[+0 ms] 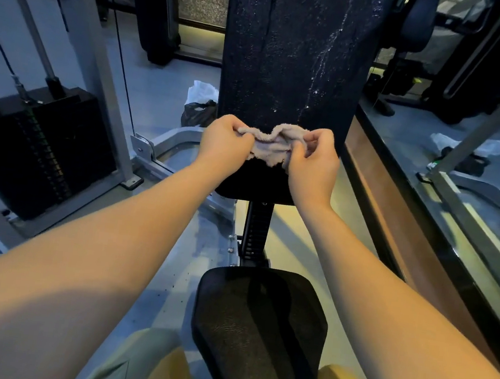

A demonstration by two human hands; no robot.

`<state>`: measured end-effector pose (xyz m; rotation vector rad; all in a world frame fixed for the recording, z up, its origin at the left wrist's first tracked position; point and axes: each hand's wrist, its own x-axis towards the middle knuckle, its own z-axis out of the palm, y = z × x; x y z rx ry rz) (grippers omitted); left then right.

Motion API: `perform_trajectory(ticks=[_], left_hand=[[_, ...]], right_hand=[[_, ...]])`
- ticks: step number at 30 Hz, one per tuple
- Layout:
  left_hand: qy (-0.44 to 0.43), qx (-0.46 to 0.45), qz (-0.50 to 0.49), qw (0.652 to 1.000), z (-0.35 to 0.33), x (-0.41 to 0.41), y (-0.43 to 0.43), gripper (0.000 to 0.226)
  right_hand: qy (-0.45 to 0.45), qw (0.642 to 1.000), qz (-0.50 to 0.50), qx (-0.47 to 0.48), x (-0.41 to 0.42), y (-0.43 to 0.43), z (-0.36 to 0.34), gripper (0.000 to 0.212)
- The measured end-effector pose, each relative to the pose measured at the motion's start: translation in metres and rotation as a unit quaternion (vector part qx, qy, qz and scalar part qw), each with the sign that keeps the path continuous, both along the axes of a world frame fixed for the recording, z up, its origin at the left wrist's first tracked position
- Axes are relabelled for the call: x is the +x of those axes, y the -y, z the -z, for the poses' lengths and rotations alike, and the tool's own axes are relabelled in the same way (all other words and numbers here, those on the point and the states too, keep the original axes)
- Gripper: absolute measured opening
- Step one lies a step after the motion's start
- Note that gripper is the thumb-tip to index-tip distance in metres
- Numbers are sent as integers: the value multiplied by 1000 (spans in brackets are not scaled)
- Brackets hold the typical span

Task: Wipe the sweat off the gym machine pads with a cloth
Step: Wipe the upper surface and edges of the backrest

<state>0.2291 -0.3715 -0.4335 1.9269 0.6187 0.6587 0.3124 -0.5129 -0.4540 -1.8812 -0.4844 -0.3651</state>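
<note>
Head view: grips bunched beige cloth (271,143) at either end with left hand (225,139) and right hand (313,162), against droplet-streaked back pad (297,53) above seat pad (259,332).

Arms outstretched, left hand (224,142) and right hand (314,163) close together, both pinching cloth (270,144).

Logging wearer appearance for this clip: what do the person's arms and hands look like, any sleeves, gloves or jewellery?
The left hand and right hand are bare: no gloves, and no rings, watch or wristbands show. The left forearm and right forearm are uncovered to the frame edge; no sleeve is visible. Below them, the legs wear mustard-yellow trousers.
</note>
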Motion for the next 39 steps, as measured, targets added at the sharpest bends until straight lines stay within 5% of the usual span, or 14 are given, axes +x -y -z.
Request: perform_trajectory(ticks=[5, 9, 13, 17, 21, 26, 30, 35, 39], left_hand=[[-57, 160, -31, 985, -7, 16, -7, 9], [-78, 255, -55, 962, -11, 18, -16, 13], [-113, 253, -47, 960, -20, 22, -22, 19], [-127, 251, -37, 959, -24, 25, -26, 16], [-127, 283, -2, 951, -16, 14, -26, 38], [-117, 433, -44, 893, -4, 5, -27, 80], [-135, 453, -37, 880, 7, 10, -32, 90], [-125, 493, -39, 860, 16, 12, -39, 66], [-151, 483, -21, 862, 12, 9, -42, 85]], right_hand=[[78, 994, 23, -73, 17, -15, 5, 11], [95, 993, 39, -63, 16, -31, 15, 38], [99, 988, 82, -85, 16, -40, 11, 57], [114, 981, 118, -107, 14, -47, 10, 48], [118, 985, 99, -74, 12, -48, 8, 29], [75, 992, 94, 43, 10, -50, 8, 44], [70, 988, 120, 69, 7, -65, 16, 38], [256, 963, -5, -81, -6, -76, 17, 33], [345, 924, -30, -161, 41, -33, 9, 36]])
